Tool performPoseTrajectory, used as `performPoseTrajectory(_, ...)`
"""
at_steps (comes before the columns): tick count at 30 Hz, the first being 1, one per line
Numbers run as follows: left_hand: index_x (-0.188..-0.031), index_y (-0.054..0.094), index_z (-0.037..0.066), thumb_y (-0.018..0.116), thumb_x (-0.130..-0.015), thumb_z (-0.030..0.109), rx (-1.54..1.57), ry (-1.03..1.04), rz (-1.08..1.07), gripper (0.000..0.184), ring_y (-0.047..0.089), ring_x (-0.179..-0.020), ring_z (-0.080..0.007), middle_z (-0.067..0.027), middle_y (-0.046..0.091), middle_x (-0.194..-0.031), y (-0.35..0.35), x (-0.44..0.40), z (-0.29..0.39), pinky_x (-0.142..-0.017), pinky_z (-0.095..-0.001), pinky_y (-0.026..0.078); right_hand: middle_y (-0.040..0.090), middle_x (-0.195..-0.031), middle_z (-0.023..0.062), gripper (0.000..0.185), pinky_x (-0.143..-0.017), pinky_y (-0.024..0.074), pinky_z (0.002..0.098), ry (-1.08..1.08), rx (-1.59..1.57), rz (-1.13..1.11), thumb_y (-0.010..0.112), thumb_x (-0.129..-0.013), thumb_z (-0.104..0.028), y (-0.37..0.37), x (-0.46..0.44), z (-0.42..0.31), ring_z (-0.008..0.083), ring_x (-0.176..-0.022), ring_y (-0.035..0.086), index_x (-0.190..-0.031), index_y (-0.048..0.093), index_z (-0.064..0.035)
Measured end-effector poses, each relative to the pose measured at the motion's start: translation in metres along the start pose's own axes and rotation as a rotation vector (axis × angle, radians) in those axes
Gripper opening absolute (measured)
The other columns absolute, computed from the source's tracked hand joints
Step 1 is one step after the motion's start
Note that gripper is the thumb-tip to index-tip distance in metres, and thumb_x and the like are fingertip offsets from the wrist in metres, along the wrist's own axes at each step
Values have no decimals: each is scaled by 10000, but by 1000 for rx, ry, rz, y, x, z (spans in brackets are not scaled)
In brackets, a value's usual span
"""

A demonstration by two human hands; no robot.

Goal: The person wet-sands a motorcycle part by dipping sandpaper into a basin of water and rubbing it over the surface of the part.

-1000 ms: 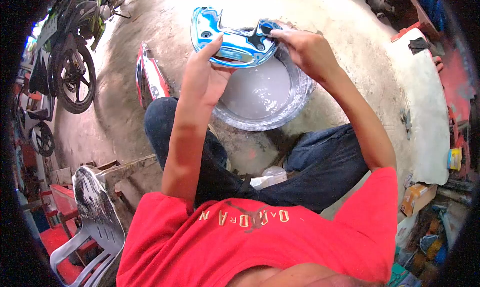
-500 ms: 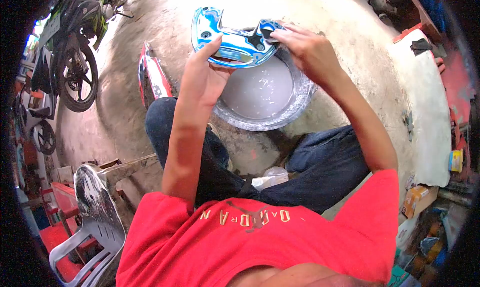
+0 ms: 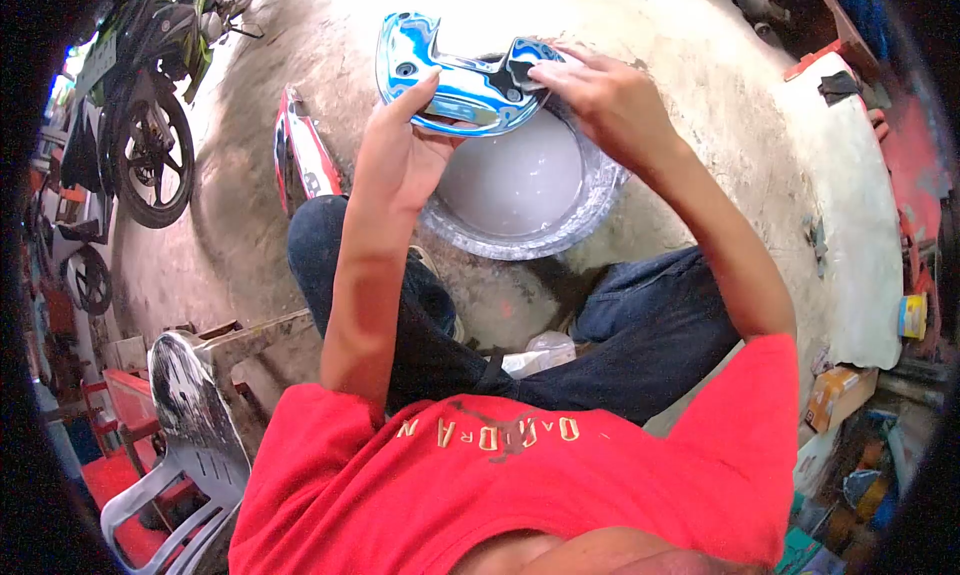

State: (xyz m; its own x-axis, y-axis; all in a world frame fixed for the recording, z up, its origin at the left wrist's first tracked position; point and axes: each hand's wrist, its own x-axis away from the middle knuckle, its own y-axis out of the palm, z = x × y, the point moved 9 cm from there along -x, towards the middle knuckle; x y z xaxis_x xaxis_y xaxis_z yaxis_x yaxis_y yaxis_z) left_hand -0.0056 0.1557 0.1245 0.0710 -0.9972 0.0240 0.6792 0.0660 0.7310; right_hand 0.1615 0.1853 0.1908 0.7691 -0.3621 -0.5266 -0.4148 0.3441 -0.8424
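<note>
A glossy blue-and-white plastic motorcycle panel (image 3: 465, 85), curved with a notch in its upper edge, is held above a basin of cloudy grey water (image 3: 515, 175). My left hand (image 3: 405, 140) grips its lower left edge, thumb on top and fingers underneath. At the panel's right end my right hand (image 3: 600, 95) pinches a small dark piece of sandpaper (image 3: 522, 73) against the surface. The fingertips partly cover that piece.
A red-and-white panel (image 3: 305, 150) lies on the concrete floor to the left. Motorcycles (image 3: 150, 145) stand farther left, with a plastic chair (image 3: 200, 425) at lower left. A long pale panel (image 3: 860, 245) and a cardboard box (image 3: 838, 400) are on the right.
The panel and both hands have shifted slightly left. My right fingers have moved a little along the panel's right end, still pinching the sandpaper.
</note>
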Motion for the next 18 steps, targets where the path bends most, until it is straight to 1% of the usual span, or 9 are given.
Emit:
performPoseTrajectory(2,-1272,514,-36,565,-970,110,-15,9,36,340,684,-1016,-265,-156,664,-1157,-2,0,1,-876,-437,567,721,-1140,32,319,-915,551,349,-7,21,2,608,-839,-67,5,3,-9,211,-1156,647,-1133,712,-131)
performPoseTrajectory(4,-1272,513,-34,566,-970,111,-6,30,37,340,685,-1015,-263,-155,664,-1156,-1,-2,2,-870,-438,570,724,-1130,20,312,-903,556,346,-109,-39,80,603,-846,-70,-15,2,-52,205,-1148,651,-1129,712,-145)
performPoseTrajectory(6,-1270,513,-32,571,-967,109,7,26,-5,339,684,-1017,-263,-154,663,-1156,1,-1,1,-864,-443,572,720,-1141,23,311,-909,553,353,-69,5,26,611,-854,-75,-5,3,-28,207,-1144,653,-1141,709,-144)
performPoseTrajectory(8,-1273,512,-28,573,-968,112,-6,8,23,341,680,-1027,-266,-154,660,-1163,0,2,-1,-868,-444,570,712,-1121,82,278,-917,548,355,20,43,2,588,-853,-135,5,2,4,235,-1118,654,-1106,699,-101)
performPoseTrajectory(9,-1274,511,-26,575,-968,114,-10,6,35,342,678,-1033,-267,-154,659,-1167,1,2,0,-870,-445,570,713,-1155,49,331,-906,553,369,32,19,-9,597,-857,-61,6,0,3,223,-1125,661,-1151,712,-162)
performPoseTrajectory(12,-1276,511,-24,573,-972,117,-3,27,22,341,676,-1037,-269,-156,657,-1172,2,-1,0,-879,-444,566,713,-1142,67,344,-891,562,364,-63,-156,89,593,-846,-45,-11,2,-41,229,-1110,668,-1146,713,-161)
performPoseTrajectory(14,-1279,509,-26,570,-975,118,-3,18,-2,343,676,-1037,-272,-160,656,-1175,3,2,-1,-894,-445,560,713,-1138,83,341,-870,573,371,73,-83,-5,594,-846,-34,0,-2,5,234,-1071,684,-1150,706,-142)
performPoseTrajectory(16,-1286,505,-31,566,-978,119,12,18,-25,347,674,-1039,-276,-166,653,-1180,7,3,1,-915,-447,551,710,-1144,94,342,-873,572,360,233,-174,-25,598,-842,-28,7,-4,28,239,-1053,693,-1151,704,-129)
performPoseTrajectory(18,-1294,499,-36,561,-983,123,50,19,-27,355,672,-1043,-281,-169,651,-1184,8,-1,-2,-935,-449,540,711,-1139,103,343,-870,572,348,32,-231,173,604,-841,-33,-9,-3,-24,241,-1036,702,-1154,705,-134)
